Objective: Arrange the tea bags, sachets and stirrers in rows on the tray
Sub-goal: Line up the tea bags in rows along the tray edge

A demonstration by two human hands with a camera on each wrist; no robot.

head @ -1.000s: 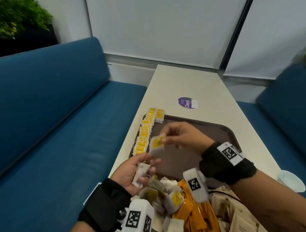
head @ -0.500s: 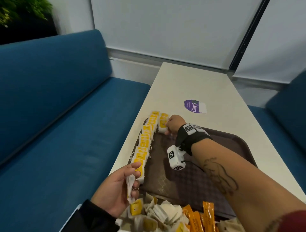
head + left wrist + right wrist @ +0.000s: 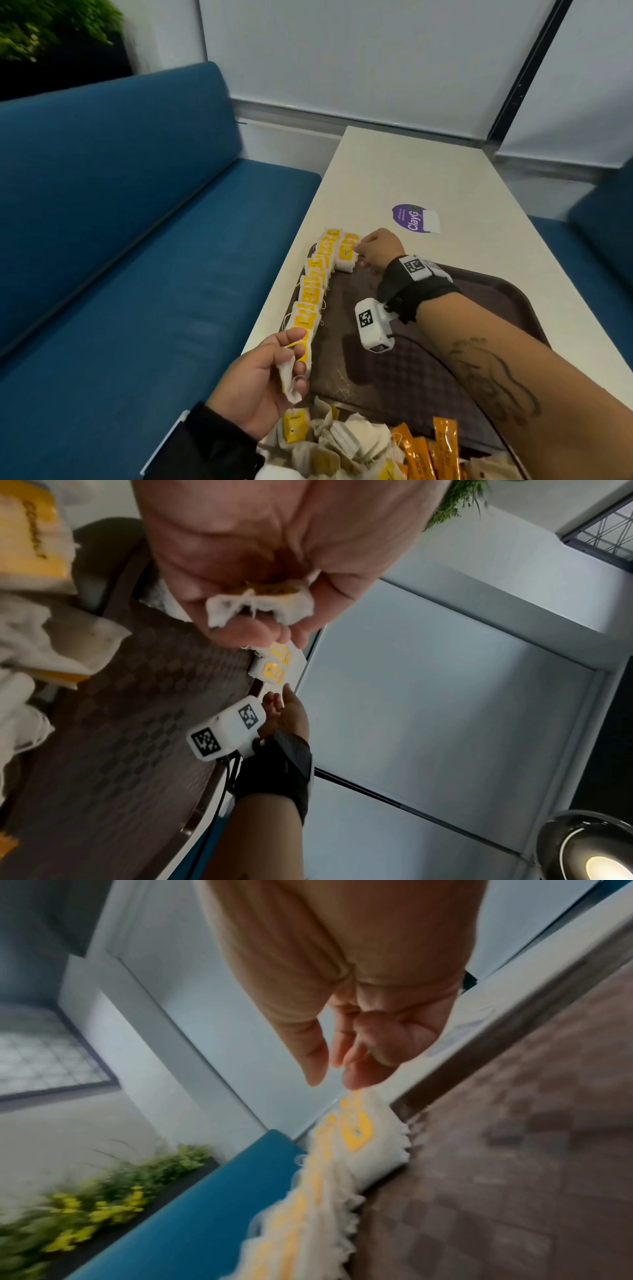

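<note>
A brown tray [image 3: 394,359] lies on the white table. Several yellow-tagged tea bags form a row [image 3: 313,291] along its left rim. Beside the row's far end lies a short second row [image 3: 346,255]. My right hand [image 3: 359,250] reaches to that far corner; its relaxed fingertips [image 3: 352,1080] touch the top tea bag [image 3: 356,1131] and hold nothing. My left hand [image 3: 298,346] hovers at the tray's near left corner and pinches one tea bag [image 3: 240,605] between thumb and fingers. Loose tea bags [image 3: 342,442] and orange sachets [image 3: 442,448] are heaped at the near edge.
A purple sticker [image 3: 411,219] sits on the table [image 3: 394,171] beyond the tray. A blue sofa [image 3: 137,240] runs along the left, and another blue seat [image 3: 603,240] stands at the right. A plant [image 3: 51,31] is at the far left corner.
My right hand carried a tea bag from near the left hand to the tray's far left corner and let it go there. The left hand keeps pinching its tea bag.
</note>
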